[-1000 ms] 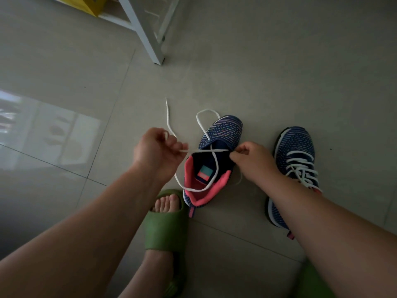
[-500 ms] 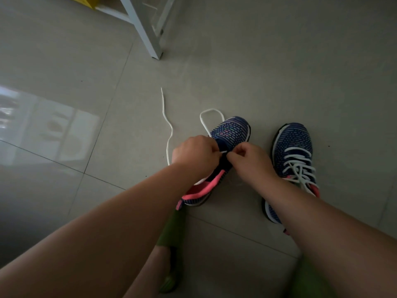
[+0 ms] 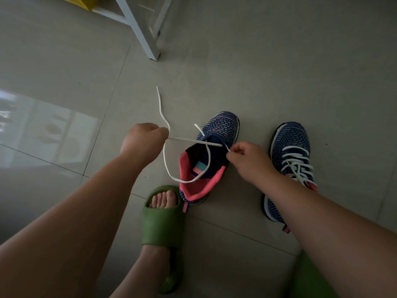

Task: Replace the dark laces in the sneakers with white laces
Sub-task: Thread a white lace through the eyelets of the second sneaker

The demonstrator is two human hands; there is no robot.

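Observation:
Two navy knit sneakers with pink collars stand on the tiled floor. The left sneaker (image 3: 222, 127) is open, and a loose white lace (image 3: 164, 155) crosses its mouth, loops down over the pink collar and trails up across the floor. My left hand (image 3: 142, 141) grips this lace to the left of the shoe and holds it taut. My right hand (image 3: 245, 157) pinches the lace at the shoe's right side. The right sneaker (image 3: 290, 145) is fully laced in white; my right forearm covers its heel.
My foot in a green slide sandal (image 3: 162, 220) rests just below the left sneaker. A white furniture leg (image 3: 142, 35) stands on the floor at the top, with a yellow object (image 3: 79, 1) behind it. Green fabric (image 3: 311, 278) shows at the bottom right.
My left hand has pulled away leftward from the shoe, drawing the lace taut across its mouth. The right hand stays at the shoe's right side. The sandal and the shoe's interior are in sight again.

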